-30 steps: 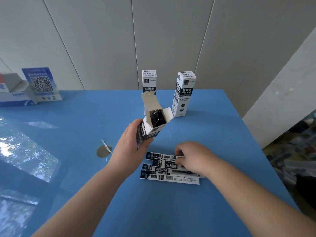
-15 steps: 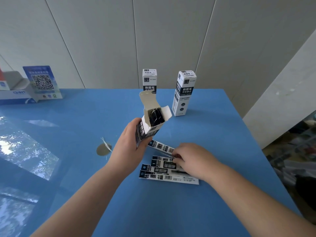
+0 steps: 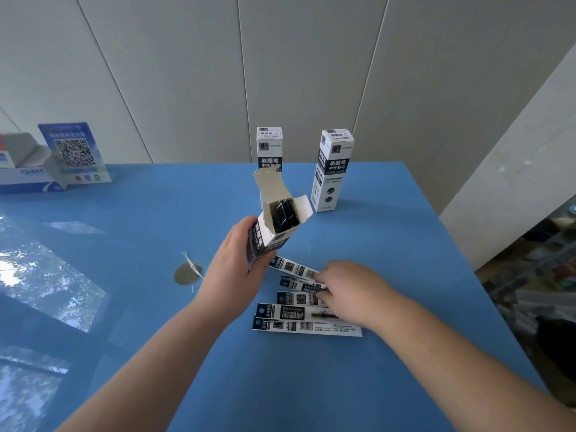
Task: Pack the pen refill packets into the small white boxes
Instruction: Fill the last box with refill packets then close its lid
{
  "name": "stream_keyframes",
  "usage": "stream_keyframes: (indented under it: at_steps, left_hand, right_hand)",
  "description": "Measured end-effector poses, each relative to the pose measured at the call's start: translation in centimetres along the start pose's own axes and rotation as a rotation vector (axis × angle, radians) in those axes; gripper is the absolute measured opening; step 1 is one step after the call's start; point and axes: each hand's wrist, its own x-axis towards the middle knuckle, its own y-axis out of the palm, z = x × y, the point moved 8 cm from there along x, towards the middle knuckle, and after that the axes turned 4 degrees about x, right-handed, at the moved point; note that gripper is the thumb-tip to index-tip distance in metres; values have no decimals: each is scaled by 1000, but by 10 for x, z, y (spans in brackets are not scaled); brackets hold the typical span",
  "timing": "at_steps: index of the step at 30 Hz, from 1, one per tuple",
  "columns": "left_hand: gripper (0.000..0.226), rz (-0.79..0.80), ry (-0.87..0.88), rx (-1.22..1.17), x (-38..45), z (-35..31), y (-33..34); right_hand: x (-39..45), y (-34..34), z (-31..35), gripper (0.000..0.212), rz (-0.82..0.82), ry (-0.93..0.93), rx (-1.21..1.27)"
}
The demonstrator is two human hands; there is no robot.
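Head view: left hand (image 3: pixel 232 269) in a grip round tilted open box (image 3: pixel 274 230), right hand (image 3: pixel 346 283) pinching a refill packet (image 3: pixel 294 269).

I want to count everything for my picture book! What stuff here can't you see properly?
Head view only:
- Packets on the table: the right hand covers their right ends, so the full count is unsure.
- Inside the open box, held by the left hand: dark and shadowed, so how full is unclear.
- Rear closed box: its lower part is hidden behind the open box's flap.
- White carton at left: cut off by the edge.
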Motion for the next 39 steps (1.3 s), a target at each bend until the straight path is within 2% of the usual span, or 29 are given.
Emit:
stream_keyframes:
  at_steps: [4, 6, 8, 11, 15, 19, 22, 27, 33, 39]
  left_hand:
    - [41, -5, -1, 0, -1, 0, -1]
    - [41, -6, -1, -6, -1, 0, -1]
    - [39, -12, 1, -12, -1, -1, -1]
    - [41, -27, 28, 4, -2, -6, -4]
    - [53, -30, 58, 32, -2, -11, -3]
    - [56, -26, 87, 64, -3, -13, -1]
    - [50, -20, 88, 77, -2, -11, 2]
    - [43, 6, 99, 82, -1, -9, 5]
    - [49, 10, 142, 115, -3, -15, 8]
    - [49, -8, 143, 123, -4, -18, 8]
  right_hand:
    - [-7, -34, -12, 27, -67, 115, 160]
    - [-14, -54, -23, 27, -119, 206, 327]
    - [-23, -69, -28, 18, -140, 242, 599]
    - [-35, -86, -21, 14, -116, 209, 1071]
    - [-43, -116, -9, 24, -223, 108, 1394]
    - [-38, -139, -9, 2, -410, 88, 1422]
    - [-34, -151, -11, 7, -532, 86, 1370]
    - [-24, -161, -11, 5, -644, 96, 1276]
    - [-16, -162, -9, 20, -733, 139, 1207]
    - [-12, -155, -7, 32, -810, 179, 1242]
